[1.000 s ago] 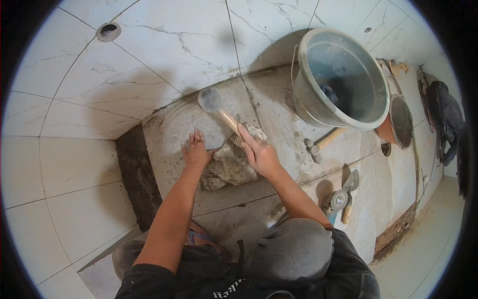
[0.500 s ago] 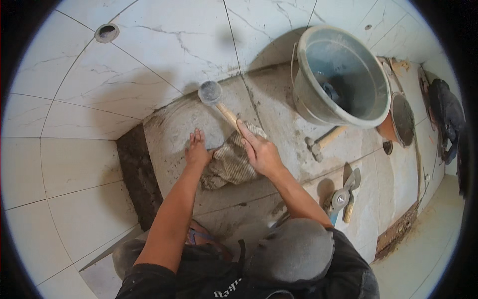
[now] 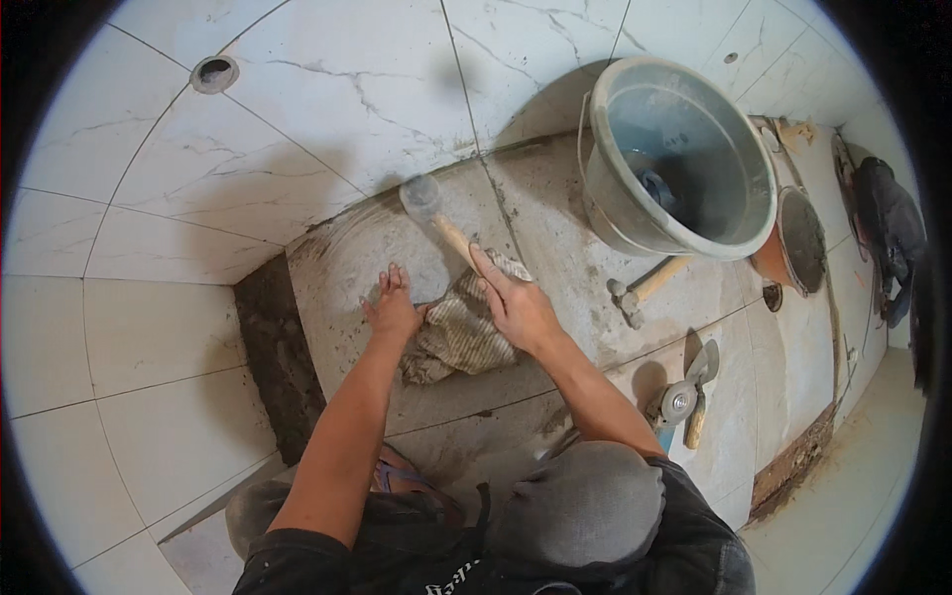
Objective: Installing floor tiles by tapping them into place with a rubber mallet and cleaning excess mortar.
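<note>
My right hand is wrapped round the wooden handle of a rubber mallet. The mallet's round grey head points away from me, over the far part of a dusty floor tile near the wall. Whether the head touches the tile I cannot tell. Flat on that same tile lies my left hand, fingers spread and holding nothing. A crumpled, dirty striped cloth rests between my hands, partly under the right one.
A large grey bucket stands at the right, beside an orange container of mortar. Near it lie a hammer, an angle grinder and a trowel. A dark gap runs along the left tile edge.
The mallet head has shifted slightly toward me and a little right. My left hand stays almost in place on the tile.
</note>
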Demonstrator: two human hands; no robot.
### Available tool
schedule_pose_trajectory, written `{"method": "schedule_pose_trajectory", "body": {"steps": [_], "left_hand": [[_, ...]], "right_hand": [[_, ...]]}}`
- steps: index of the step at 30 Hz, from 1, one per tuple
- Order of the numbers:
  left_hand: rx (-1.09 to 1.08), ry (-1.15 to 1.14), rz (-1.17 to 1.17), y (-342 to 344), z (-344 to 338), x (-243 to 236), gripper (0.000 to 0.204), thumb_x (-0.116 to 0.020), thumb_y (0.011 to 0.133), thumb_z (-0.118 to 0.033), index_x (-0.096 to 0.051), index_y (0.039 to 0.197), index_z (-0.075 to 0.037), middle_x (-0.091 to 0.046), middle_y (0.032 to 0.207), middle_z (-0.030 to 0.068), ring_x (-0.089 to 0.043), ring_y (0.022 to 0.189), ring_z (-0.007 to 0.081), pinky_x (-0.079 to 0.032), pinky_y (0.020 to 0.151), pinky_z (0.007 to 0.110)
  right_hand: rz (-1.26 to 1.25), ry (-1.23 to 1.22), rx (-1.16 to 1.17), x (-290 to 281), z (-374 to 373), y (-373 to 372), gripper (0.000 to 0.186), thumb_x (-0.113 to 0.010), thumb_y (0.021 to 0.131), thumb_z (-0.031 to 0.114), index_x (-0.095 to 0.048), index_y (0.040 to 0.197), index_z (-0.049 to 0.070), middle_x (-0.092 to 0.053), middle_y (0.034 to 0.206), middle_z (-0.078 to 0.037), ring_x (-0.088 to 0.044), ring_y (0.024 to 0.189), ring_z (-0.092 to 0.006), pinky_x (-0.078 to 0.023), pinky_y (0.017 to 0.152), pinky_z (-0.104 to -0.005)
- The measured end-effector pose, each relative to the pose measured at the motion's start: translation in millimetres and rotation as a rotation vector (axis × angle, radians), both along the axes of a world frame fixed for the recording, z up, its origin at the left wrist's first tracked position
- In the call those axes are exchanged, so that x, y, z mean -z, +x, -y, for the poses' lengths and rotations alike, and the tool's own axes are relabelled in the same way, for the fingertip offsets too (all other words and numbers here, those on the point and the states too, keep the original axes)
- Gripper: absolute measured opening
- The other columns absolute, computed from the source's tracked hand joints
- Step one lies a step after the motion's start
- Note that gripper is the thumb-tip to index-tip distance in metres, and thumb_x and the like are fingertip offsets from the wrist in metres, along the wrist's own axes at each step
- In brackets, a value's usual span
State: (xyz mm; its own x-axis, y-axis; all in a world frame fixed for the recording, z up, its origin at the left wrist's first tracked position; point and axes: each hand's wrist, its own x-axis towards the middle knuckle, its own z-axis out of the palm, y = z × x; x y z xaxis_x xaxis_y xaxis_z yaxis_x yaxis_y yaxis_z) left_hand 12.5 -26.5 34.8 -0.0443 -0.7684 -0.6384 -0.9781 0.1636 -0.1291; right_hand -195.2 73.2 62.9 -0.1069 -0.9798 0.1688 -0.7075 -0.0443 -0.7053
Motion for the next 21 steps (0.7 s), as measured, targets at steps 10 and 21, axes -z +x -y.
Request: {"method": "schedule_pose_trajectory", "body": {"steps": [10, 21], "left_hand": [[0.035, -0.123, -0.151, 17.8, 14.7, 40.8, 0.096, -0.068, 0.090, -0.051, -0.011, 0.162, -0.020, -0.002, 0.169, -0.0056, -0.008, 0.155, 0.0197, -0.027, 0.116, 0.070], [-0.009, -0.096, -0.181, 20.0, 13.0, 44.5, 0.099, -0.068, 0.089, -0.054, -0.010, 0.162, -0.021, -0.001, 0.169, -0.0064, -0.008, 0.155, 0.0213, -0.035, 0.112, 0.070]], "right_hand": [[0.092, -0.158, 0.075, 2.6, -0.6, 2.2, 0.055, -0.058, 0.100, 0.026, -0.044, 0.152, 0.029, -0.063, 0.068, -0.021, -0.061, 0.052, -0.0365, -0.053, 0.056, -0.0466], [0.075, -0.031, 0.057, 26.4, -13.0, -3.4, 0.057, -0.060, 0.098, 0.023, -0.043, 0.153, 0.026, -0.064, 0.070, -0.020, -0.065, 0.058, -0.0379, -0.053, 0.058, -0.0476]]}}
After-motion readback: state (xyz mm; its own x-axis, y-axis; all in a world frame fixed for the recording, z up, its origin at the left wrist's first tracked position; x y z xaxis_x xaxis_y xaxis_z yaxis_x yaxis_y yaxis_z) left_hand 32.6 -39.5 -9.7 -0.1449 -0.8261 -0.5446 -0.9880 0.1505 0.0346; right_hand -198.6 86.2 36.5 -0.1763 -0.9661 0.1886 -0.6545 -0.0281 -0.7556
